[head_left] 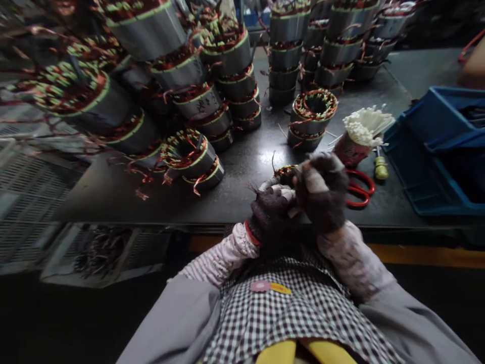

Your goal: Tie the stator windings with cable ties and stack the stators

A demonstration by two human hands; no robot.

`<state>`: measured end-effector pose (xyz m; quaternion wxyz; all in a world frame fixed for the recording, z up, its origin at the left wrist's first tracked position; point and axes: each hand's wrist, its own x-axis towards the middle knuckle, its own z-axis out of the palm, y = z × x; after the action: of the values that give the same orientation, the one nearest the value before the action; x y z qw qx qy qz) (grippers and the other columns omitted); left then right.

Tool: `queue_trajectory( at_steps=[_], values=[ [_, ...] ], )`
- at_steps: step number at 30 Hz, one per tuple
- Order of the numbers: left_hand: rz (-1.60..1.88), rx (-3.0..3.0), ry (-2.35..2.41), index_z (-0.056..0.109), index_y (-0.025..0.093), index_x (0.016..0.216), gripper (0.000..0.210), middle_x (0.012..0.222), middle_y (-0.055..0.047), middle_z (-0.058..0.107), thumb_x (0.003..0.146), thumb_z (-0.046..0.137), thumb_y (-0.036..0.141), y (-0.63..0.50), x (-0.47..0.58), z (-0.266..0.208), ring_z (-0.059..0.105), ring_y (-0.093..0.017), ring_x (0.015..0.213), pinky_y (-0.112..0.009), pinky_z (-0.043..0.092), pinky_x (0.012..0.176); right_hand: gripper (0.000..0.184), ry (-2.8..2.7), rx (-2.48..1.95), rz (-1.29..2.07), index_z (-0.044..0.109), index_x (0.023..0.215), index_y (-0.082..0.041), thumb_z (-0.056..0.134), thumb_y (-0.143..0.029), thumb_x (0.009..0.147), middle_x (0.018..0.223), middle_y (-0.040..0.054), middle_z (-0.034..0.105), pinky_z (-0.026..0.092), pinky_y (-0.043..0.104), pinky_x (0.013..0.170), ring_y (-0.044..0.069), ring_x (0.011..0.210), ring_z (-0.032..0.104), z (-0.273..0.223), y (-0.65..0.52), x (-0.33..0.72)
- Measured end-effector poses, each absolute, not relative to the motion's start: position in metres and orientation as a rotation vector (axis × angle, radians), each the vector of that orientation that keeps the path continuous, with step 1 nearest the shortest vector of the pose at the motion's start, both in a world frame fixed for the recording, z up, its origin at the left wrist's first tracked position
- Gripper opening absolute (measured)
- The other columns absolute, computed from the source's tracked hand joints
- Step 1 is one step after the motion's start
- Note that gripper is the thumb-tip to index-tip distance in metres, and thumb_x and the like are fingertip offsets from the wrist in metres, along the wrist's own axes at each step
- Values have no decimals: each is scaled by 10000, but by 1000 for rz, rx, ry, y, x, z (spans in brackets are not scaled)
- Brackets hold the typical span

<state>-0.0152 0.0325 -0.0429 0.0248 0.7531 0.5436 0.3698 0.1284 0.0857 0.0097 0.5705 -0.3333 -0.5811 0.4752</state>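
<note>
My left hand (273, 206), in a dark glove with pale wrapped fingertips, curls around a small wire-wound motor stator (285, 172) near the table's front edge. Only the top of its copper and yellow-green windings shows; the hands cover the rest. A loose wire end sticks up from it. My right hand (324, 189), gloved alike and somewhat blurred, is just right of the stator with its fingers bent closed. Whatever it pinches is hidden. Red-handled scissors (359, 189) lie right beside that hand. Behind the hands stands a stack of two stators (311, 119).
Tall stator stacks (231, 60) with loose copper leads crowd the left and back of the dark table (257, 146). To the right are a cup of white sticks (352, 149), a yellow-green-handled screwdriver (381, 167) and blue bins (432, 151). A crate (125, 253) sits below left.
</note>
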Motion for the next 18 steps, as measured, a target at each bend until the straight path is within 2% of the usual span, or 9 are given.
queue_trajectory(
  at_steps=[3, 6, 7, 9, 12, 15, 18],
  values=[
    [1220, 2363, 1728, 830, 237, 1310, 337, 1282, -103, 903, 1075, 772, 470, 24, -17, -48, 850, -330, 1269, -580, 612, 1308, 334, -1352, -825, 910, 718, 1070, -264, 750, -597, 1079, 1015, 61, 761, 686, 530, 1000, 278, 975, 763, 5, 97, 122],
    [1320, 2306, 1877, 746, 205, 1486, 510, 1485, -173, 833, 1079, 798, 507, 6, -27, -48, 782, -368, 1447, -577, 644, 1278, 263, -1515, -870, 769, 768, 1168, -283, 699, -533, 1124, 1219, 100, 806, 609, 605, 1195, 337, 1224, 784, -15, 69, 153],
    [1296, 2297, 1935, 743, 201, 1502, 506, 1500, -180, 825, 1084, 805, 480, 0, -30, -45, 787, -365, 1441, -553, 665, 1250, 284, -1545, -938, 765, 762, 1227, -282, 706, -539, 1118, 1272, 112, 809, 599, 616, 1213, 346, 1261, 780, -24, 56, 163],
    [1142, 2336, 1992, 787, 232, 1475, 397, 1442, -151, 850, 1107, 786, 382, -9, -36, -37, 842, -323, 1321, -457, 720, 1136, 453, -1564, -1125, 772, 726, 1338, -262, 745, -624, 1065, 1390, 154, 786, 577, 642, 1250, 376, 1345, 751, -38, 36, 172],
    [827, 2424, 1901, 844, 288, 1443, 326, 1412, -110, 862, 1141, 724, 303, -9, -48, -12, 872, -266, 1194, -338, 731, 950, 673, -1571, -1347, 865, 684, 1433, -223, 761, -726, 993, 1575, 217, 709, 448, 668, 1393, 423, 1573, 617, -48, 37, 160],
    [568, 2472, 1737, 887, 289, 1374, 296, 1367, -85, 873, 1149, 697, 271, 10, -65, 21, 862, -236, 1132, -312, 698, 896, 613, -1630, -1323, 991, 723, 1438, -220, 759, -615, 970, 1565, 201, 743, 346, 674, 1462, 427, 1634, 576, -42, 73, 150],
    [278, 2552, 1530, 923, 312, 1290, 281, 1324, -53, 891, 1115, 721, 226, 42, -81, 49, 853, -249, 1114, -342, 676, 910, 539, -1825, -1093, 1154, 798, 1388, -250, 808, -498, 909, 1481, 148, 814, 375, 697, 1447, 432, 1568, 648, -27, 119, 159]
  ],
)
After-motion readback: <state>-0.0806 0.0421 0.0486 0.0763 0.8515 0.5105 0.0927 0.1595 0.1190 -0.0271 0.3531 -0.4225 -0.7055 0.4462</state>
